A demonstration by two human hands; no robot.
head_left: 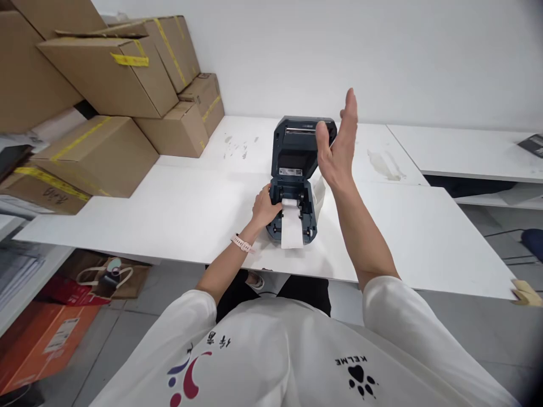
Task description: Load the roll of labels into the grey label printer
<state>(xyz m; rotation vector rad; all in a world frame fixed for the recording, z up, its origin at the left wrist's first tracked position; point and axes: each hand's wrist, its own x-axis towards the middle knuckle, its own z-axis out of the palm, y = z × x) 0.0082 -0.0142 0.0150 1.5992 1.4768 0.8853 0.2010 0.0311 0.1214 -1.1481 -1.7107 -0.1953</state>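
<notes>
A dark label printer (pixel 311 212) stands on the white table with its lid (pixel 297 150) tilted up and back. White label paper (pixel 292 229) runs out of its bay over the front edge. My left hand (pixel 266 208) grips the printer's left side wall, thumb over the rim beside the paper. My right hand (pixel 339 147) is raised at the lid's right side, fingers stretched upward and thumb apart, with nothing in it. Whether it touches the lid I cannot tell.
Cardboard boxes (pixel 106 79) with yellow tape are stacked at the table's left end. A white wall rises behind the white table (pixel 203 209). An orange box (pixel 51 345) sits on the floor at left. A dark object (pixel 532 144) lies at far right.
</notes>
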